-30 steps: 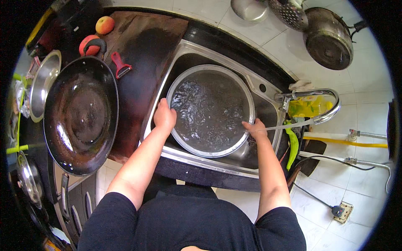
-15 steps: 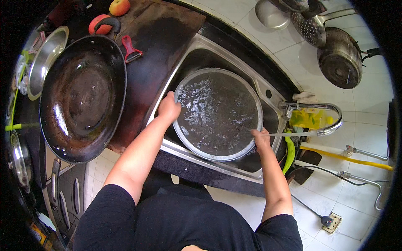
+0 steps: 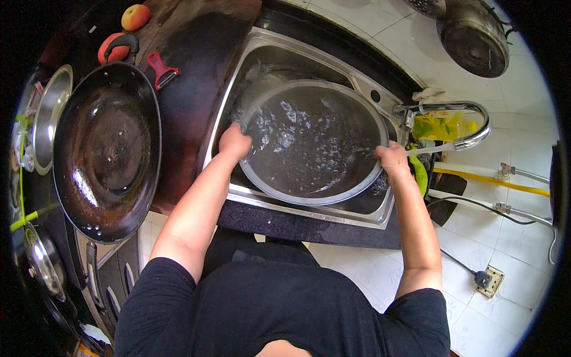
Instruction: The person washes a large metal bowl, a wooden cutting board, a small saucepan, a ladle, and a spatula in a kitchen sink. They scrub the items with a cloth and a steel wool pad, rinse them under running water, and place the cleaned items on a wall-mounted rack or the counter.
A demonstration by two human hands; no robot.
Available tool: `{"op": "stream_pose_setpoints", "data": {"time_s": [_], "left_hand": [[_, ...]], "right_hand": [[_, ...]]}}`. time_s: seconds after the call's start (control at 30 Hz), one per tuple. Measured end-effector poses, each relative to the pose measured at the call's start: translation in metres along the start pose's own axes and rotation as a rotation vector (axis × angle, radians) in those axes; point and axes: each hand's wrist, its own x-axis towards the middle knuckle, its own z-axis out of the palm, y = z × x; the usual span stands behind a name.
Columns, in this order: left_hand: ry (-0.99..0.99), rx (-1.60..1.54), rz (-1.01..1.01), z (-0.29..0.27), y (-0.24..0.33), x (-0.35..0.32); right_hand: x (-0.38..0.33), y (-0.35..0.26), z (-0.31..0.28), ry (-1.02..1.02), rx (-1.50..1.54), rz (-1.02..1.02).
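Observation:
A large round metal basin [image 3: 309,143] full of rippling water fills most of the steel sink [image 3: 291,44]. My left hand [image 3: 235,143] is closed on the basin's left rim. On the opposite side my right hand [image 3: 392,157] grips the right rim. From the curved chrome faucet [image 3: 473,137] a stream of water runs toward the basin beside my right hand. Water splashes over the basin's far left edge into the sink.
On the left stands a big dark wok [image 3: 110,152], with a steel bowl [image 3: 52,122] behind it. A red peeler [image 3: 159,68], a red apple [image 3: 113,49] and a yellow-red apple [image 3: 135,18] lie nearby. A blackened pot [image 3: 473,38] hangs at the upper right.
Both hands have moved apart with the basin, which looks wider and tilted toward the far left. Water now spills there. My head view has also shifted.

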Motion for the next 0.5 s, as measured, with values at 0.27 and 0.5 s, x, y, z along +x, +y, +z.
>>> {"op": "stream_pose_setpoints", "data": {"time_s": [0.27,0.5], "left_hand": [[-0.053,0.035,0.03,0.008,-0.008,0.002],[-0.13,0.057,0.042,0.003,0.004,-0.008]], "right_hand": [[-0.012,-0.049,-0.013,0.0,-0.043,-0.008],[-0.035,-0.133,-0.021,0.033,-0.313,-0.196]]}}
